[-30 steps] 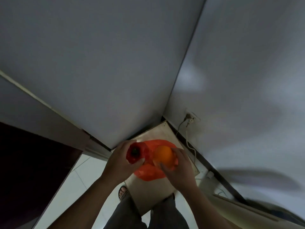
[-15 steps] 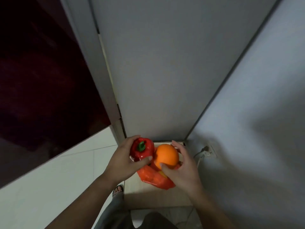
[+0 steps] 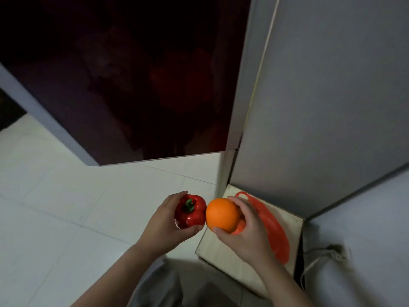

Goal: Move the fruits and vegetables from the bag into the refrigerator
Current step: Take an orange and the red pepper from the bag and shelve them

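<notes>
Gripping red pepper [image 3: 190, 214] in left hand [image 3: 162, 224] | right hand [image 3: 249, 233] clasps orange [image 3: 222, 214] | bag [image 3: 274, 229] partly hidden behind right hand

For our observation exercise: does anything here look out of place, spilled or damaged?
Nothing stands out. The pepper in the left hand and the orange in the right hand look whole; the bag lies limp on the wooden box, nothing spilled.

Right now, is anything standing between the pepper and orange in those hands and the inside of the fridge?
Yes: the refrigerator's dark red door, up and left of the hands, looks shut. The left hand grips the red pepper and the right hand grips the orange, so neither is free to open it.
</notes>
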Tool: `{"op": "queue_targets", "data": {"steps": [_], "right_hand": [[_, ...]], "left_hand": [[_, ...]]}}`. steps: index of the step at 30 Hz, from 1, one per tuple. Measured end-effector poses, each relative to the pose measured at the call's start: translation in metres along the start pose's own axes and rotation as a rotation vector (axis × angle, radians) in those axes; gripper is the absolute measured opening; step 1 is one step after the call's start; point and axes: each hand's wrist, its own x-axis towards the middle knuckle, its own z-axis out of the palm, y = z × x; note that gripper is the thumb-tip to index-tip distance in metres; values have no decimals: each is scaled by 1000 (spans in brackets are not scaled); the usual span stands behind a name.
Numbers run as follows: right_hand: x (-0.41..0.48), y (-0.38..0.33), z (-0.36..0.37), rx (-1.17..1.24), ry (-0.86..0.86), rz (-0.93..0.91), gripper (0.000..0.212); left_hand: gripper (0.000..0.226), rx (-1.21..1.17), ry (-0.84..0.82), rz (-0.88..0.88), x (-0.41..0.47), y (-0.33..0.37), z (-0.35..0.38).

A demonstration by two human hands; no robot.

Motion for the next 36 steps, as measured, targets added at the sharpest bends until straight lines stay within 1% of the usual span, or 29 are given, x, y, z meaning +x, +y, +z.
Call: {"op": "queue_targets", "data": {"steps": [4, 9, 14, 19, 22, 27, 30, 36], "right_hand": [[4, -12, 28, 56, -100, -63, 72], [5, -24, 62, -14, -249, -111, 75], [11, -39, 93, -68, -349, -52, 87], [19, -65, 132, -156, -399, -84, 78], [25, -85, 165, -186, -406, -113, 75], [45, -131, 250, -209, -415, -140, 74], [59, -170, 323, -218, -409, -146, 74], [92, -255, 453, -284, -508, -226, 76]], "left_hand": [[84, 11, 84, -54, -24, -20, -17], [86, 33, 149, -142, -51, -47, -37], [87, 38, 183, -185, -62, -73, -61], [88, 4, 208, -191, -66, -108, -94], [83, -30, 238, -197, -66, -141, -123], [80, -48, 232, -173, -61, -211, -186], [79, -44, 230, -155, -61, -265, -244], [76, -4, 295, -175, -71, -358, -363]]}}
